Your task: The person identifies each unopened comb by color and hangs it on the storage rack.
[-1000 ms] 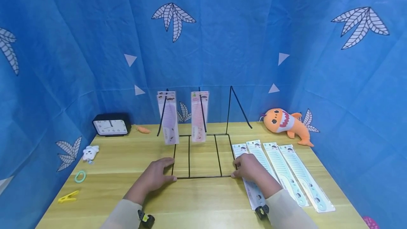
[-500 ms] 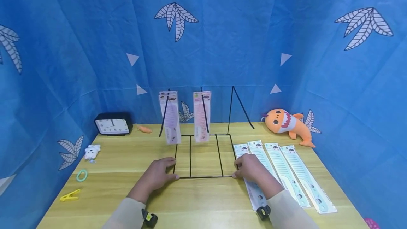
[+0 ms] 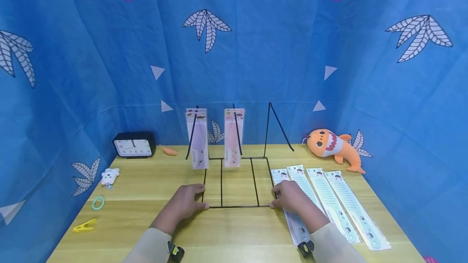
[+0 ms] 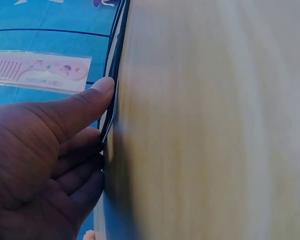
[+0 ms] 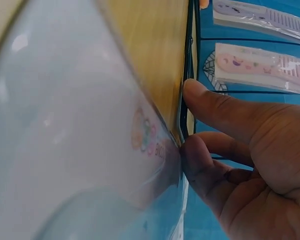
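A black wire rack (image 3: pixel 239 206) stands on the table, its base flat and three hooks rising at the back. My left hand (image 3: pixel 184 202) grips its front left corner, thumb on the front wire. At the front right corner my right hand (image 3: pixel 290 199) holds the frame the same way, over a packaged light-blue comb (image 3: pixel 297 226). Packaged purple combs (image 3: pixel 199 141) hang on the left hook, and packaged pink combs (image 3: pixel 232 141) on the middle one. No comb hangs on the right hook (image 3: pixel 279 125). Both wrist views show thumb and fingers against the wire.
Several more packaged light-blue combs (image 3: pixel 349 210) lie fanned out at the right. An orange plush shark (image 3: pixel 329 147) sits behind them. Along the left are a clock (image 3: pixel 134 146), a small white plush (image 3: pixel 109 176), a green ring (image 3: pixel 98 203) and a yellow clip (image 3: pixel 85 225).
The head view has shifted a little, so everything appears slightly lower and further right. Both hands keep their places on the rack's front corners, and the combs have not moved.
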The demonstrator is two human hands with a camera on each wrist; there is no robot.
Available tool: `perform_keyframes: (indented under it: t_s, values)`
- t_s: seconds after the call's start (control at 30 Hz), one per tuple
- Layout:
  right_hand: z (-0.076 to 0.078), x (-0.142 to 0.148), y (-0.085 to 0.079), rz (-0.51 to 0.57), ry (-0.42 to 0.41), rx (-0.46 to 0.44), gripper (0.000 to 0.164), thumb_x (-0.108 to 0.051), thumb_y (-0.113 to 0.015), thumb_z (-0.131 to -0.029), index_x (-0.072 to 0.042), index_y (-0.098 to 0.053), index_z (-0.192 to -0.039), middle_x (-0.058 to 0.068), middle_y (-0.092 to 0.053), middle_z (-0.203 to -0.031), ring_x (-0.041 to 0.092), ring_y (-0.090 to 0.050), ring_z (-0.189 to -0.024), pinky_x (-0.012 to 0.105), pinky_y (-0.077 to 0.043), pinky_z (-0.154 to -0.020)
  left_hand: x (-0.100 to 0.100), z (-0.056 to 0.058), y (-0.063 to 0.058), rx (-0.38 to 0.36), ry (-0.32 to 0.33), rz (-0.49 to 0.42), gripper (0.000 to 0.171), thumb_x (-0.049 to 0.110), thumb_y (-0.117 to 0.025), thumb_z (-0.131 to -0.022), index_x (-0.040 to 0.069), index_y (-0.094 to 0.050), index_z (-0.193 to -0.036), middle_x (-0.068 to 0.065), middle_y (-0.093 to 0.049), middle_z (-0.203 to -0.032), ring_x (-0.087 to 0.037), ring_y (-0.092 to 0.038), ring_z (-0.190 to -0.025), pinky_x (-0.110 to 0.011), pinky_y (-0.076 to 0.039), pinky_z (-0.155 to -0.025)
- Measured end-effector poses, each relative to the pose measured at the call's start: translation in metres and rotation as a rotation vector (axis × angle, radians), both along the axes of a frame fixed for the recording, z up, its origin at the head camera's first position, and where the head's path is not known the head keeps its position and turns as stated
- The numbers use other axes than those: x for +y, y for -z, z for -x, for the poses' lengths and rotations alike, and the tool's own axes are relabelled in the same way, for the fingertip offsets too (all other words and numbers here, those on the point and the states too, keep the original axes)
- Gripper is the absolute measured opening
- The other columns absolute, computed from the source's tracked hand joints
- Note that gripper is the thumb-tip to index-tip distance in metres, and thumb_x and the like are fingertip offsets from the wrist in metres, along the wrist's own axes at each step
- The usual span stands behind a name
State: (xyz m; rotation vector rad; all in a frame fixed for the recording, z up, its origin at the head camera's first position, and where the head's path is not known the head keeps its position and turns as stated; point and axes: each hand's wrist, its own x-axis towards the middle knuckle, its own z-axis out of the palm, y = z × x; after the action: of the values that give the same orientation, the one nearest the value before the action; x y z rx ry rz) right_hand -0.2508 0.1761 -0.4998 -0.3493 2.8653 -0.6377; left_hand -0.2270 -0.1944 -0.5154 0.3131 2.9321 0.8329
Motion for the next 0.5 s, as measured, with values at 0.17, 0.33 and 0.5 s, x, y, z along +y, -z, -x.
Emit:
perform_keyframes:
  t_s: [0.17,0.33,0.5]
  values:
    - [-0.0007,-0.0004,-0.0015,-0.012,0.004,0.0,0.031,-0.024,-0.095,-0.084,-0.014,-0.067,-0.077,0.001,-0.053,-0.074,0.017,-0.051,-0.071,0.029,-0.041,-0.062,0.0008,0.0004,-0.0006,0.004,0.002,0.004,0.065,0.027,-0.093,-0.088,-0.002,-0.07,-0.141,-0.018,-0.066,-0.153,-0.042,-0.059,-0.145,-0.057,-0.046,-0.126]
    - [-0.0004,-0.0003,-0.0035,-0.002,0.015,0.004,0.029,-0.024,-0.097,-0.083,-0.012,-0.08,-0.103,0.001,-0.059,-0.083,0.018,-0.054,-0.08,0.032,-0.046,-0.067,0.0006,0.0012,0.0002,0.006,0.003,0.012,0.065,0.027,-0.093,-0.087,-0.003,-0.07,-0.14,-0.019,-0.066,-0.153,-0.042,-0.06,-0.145,-0.057,-0.046,-0.126]
    - [-0.0004,-0.0003,-0.0027,-0.009,0.018,0.013,0.048,-0.025,-0.098,-0.081,-0.008,-0.081,-0.122,0.003,-0.07,-0.098,0.018,-0.058,-0.088,0.039,-0.057,-0.079,0.0002,0.0007,0.0008,-0.002,-0.005,0.014,0.066,0.027,-0.093,-0.087,-0.003,-0.07,-0.141,-0.018,-0.066,-0.153,-0.042,-0.059,-0.146,-0.056,-0.046,-0.127]
